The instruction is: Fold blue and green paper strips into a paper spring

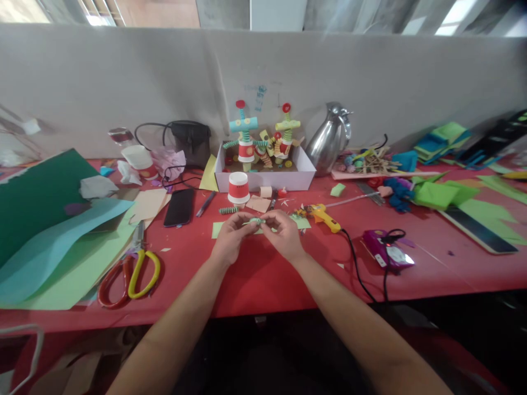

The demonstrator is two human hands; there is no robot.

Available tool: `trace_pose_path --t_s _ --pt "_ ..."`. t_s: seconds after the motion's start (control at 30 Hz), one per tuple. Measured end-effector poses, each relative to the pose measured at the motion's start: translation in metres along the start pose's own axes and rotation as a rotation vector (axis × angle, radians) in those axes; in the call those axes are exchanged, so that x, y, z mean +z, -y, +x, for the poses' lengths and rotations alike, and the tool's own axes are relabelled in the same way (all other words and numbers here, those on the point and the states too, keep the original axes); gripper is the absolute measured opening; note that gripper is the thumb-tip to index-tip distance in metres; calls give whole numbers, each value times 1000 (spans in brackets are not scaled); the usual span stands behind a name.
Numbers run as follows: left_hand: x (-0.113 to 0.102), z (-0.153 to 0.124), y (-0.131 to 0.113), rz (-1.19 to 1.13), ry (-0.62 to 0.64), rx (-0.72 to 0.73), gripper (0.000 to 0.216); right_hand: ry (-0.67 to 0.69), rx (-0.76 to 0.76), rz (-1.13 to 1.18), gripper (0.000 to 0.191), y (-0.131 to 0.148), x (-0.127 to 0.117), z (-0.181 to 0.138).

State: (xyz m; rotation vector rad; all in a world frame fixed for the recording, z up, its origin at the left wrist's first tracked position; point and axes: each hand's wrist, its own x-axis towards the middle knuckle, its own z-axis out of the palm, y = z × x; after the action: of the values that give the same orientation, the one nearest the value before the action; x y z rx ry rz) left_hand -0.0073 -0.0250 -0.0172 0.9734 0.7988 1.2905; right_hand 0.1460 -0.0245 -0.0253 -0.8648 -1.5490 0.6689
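Note:
Both of my hands meet over the red table (255, 280), pinching a small folded green paper spring (256, 221) between them. My left hand (231, 237) grips its left end and my right hand (284, 233) grips its right end, fingers curled shut. A light green paper strip (302, 223) lies flat just under and behind my hands. A second green paper spring (229, 210) lies beyond my left hand, in front of an upturned red and white paper cup (238, 188). A yellow glue gun (325, 216) rests right of my right hand, its black cord trailing toward me.
A white box (267, 178) holds paper-cup figures (246, 137). A steel jug (329, 137) stands to its right. Scissors (130, 270), a black phone (179, 207) and large green and blue sheets (53, 247) lie left. A purple power adapter (387, 249) and green scraps lie right.

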Motion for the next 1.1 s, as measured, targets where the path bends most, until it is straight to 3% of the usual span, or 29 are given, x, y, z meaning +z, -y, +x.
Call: trace_pose_path --t_s 0.17,0.3,0.5,0.6,0.83,1.1 --pt "-1 -1 -1 25 40 -43 32 -6 86 125 22 -7 1 -1" --pt "0 -3 -4 35 53 -48 22 -16 109 162 23 -6 1 0" --pt "-1 6 -6 -82 -110 31 23 -14 131 27 28 -1 1 2" --pt "-4 11 -10 -126 -216 109 23 54 81 -146 14 3 -2 1" --pt "-12 11 -17 -197 -304 178 17 261 -180 -356 17 0 3 -7" --pt "-20 -10 -34 -306 -360 158 12 277 -176 -354 16 -4 7 -15"
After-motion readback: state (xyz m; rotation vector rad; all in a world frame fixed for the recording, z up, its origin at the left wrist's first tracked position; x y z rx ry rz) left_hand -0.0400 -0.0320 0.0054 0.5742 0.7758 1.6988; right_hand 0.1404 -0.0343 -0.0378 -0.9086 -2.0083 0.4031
